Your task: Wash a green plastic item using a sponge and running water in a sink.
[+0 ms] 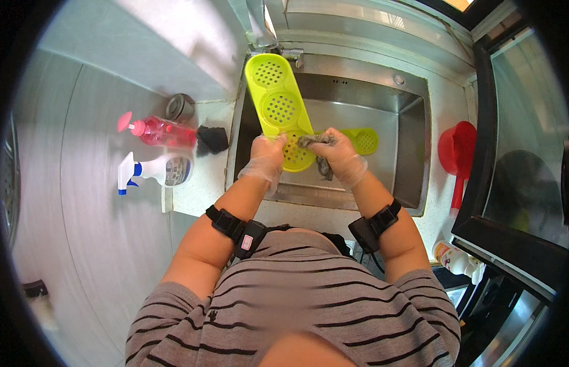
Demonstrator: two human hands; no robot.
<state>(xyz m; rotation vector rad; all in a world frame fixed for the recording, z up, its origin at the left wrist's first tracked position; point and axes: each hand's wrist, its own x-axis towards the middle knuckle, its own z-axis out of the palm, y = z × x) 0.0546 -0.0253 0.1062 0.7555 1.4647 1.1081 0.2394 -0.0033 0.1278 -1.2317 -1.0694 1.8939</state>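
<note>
My left hand [267,153], in a clear plastic glove, grips the near left side of a lime-green plastic rack [265,108]. Three round recesses with drain holes run along the rack, which is held up over the left part of a stainless steel sink [355,114]. A grey-brown scrubbing rag [324,166] is pinched in my right hand [335,150], also gloved, at the right edge of the nearest recess. Behind the right hand, a second lime-green piece with drain holes [367,141] rests on the sink floor, partly hidden.
A faucet [266,34] stands at the sink's back left. Left of the sink are a pink pump bottle [163,131], a white spray bottle [163,169], a black sponge [212,140] and a grey round container [180,108]. A red dipper [456,151] and white bottle [451,258] lie right, beside a black-framed window [488,137].
</note>
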